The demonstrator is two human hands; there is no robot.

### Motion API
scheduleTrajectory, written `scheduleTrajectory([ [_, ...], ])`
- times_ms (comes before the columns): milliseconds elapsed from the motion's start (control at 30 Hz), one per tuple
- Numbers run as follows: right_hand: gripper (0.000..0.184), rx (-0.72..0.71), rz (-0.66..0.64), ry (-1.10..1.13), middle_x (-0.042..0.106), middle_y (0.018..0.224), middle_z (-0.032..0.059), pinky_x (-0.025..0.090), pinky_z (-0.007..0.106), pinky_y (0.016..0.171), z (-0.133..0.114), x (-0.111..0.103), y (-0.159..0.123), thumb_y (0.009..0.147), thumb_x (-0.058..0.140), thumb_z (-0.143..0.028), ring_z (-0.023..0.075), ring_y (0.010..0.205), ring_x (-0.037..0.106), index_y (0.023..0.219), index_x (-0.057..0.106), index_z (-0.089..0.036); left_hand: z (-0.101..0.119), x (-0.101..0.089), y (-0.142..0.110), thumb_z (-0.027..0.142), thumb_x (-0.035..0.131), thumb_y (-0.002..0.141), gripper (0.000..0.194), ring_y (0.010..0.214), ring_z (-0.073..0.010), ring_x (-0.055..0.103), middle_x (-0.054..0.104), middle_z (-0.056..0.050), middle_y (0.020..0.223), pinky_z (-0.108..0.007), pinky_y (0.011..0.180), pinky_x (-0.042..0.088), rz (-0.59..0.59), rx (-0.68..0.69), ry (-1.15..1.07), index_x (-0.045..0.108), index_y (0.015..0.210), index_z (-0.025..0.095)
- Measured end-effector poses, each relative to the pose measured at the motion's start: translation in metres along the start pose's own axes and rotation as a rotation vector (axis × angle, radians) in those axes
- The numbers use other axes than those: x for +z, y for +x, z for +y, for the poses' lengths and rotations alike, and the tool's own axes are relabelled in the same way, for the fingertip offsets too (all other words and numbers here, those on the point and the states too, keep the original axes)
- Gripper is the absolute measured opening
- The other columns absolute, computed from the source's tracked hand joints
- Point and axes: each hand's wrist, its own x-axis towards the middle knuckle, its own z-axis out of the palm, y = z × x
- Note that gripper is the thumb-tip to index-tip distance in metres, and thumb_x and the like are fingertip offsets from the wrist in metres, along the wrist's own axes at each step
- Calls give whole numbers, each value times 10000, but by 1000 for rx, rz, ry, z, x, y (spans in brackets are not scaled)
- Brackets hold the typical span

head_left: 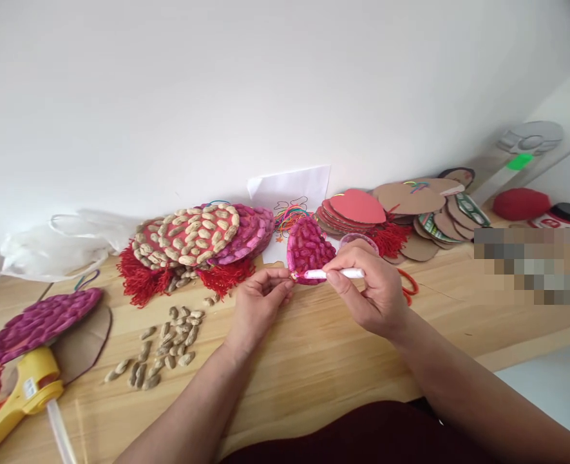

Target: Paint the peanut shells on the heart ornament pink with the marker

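Note:
My right hand grips a white marker pen, its tip pointing left. That tip meets a small peanut, partly pink, pinched between the thumb and fingers of my left hand; the fingers hide most of it. Just behind both hands stands a pink craft piece covered with coloured peanuts. A round clear tub is partly hidden behind my right hand.
Left lie loose peanuts, peanut-covered discs with red tassels, a purple disc, a yellow glue gun and a plastic bag. Right are red cardboard cutouts, brown cardboard pieces and orange cord.

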Motion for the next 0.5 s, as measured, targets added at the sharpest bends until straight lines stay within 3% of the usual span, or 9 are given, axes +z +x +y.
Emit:
scheduleTrajectory([
  [500, 107, -71, -50, -83, 685, 813, 18, 474, 405, 775, 0, 3, 0, 895, 627, -145, 207, 825, 587, 940, 629, -241, -2, 0, 0, 356, 875, 674, 330, 598, -107, 574, 701, -32, 718, -228, 568, 454, -12, 34, -20, 754, 894, 142],
])
